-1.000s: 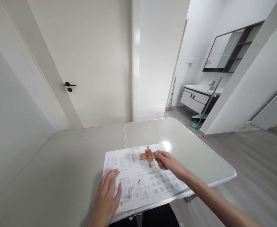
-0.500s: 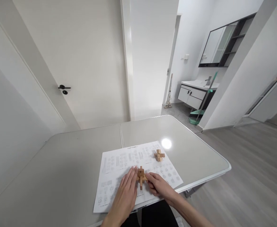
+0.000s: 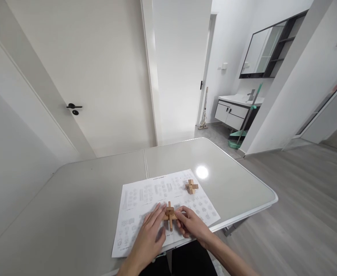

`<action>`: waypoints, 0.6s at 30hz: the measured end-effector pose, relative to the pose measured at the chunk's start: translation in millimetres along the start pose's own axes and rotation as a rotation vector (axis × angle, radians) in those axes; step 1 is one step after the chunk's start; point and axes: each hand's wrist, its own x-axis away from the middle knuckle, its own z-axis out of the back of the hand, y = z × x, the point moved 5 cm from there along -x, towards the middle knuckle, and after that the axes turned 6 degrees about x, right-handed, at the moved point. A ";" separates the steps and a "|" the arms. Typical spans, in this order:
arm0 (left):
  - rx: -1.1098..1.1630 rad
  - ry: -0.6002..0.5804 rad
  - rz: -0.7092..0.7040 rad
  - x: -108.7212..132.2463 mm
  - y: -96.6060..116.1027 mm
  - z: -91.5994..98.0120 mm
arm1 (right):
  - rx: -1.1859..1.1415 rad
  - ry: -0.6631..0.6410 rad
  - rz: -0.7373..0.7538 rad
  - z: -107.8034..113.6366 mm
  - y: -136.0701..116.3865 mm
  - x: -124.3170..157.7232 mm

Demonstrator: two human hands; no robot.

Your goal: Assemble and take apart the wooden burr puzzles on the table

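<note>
A wooden burr puzzle (image 3: 170,217) of crossed sticks rests on a printed sheet (image 3: 136,195) near the table's front edge. One long stick points away from me and toward me, with a squarish block on top at the middle. My left hand (image 3: 151,234) lies at its left side, fingers stretched out, fingertips touching or very close to it, thumb apart. My right hand (image 3: 192,225) pinches the puzzle's right end between thumb and bent fingers. A second wooden puzzle (image 3: 191,186) of crossed blocks sits at the sheet's right part, touched by neither hand.
The sheet lies on a grey folding table (image 3: 79,203) with a seam across it and a pale rim. Behind stands a white door (image 3: 108,76). Back right are a washbasin cabinet (image 3: 232,113), a mop (image 3: 204,111) and a green dustpan (image 3: 236,142).
The puzzle between my hands has turned or tilted slightly, so its top block looks flatter. My left thumb has spread away from the fingers. The camera view has shifted a little.
</note>
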 end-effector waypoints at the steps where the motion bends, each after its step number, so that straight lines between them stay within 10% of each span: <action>1: 0.008 -0.022 -0.009 -0.2 0.1 3.9 | 0.001 0.000 0.002 0.3 -0.4 0.4; 18: 0.273 0.204 0.105 -26.6 1.8 21.5 | 0.052 0.010 0.040 -2.3 -1.1 -1.2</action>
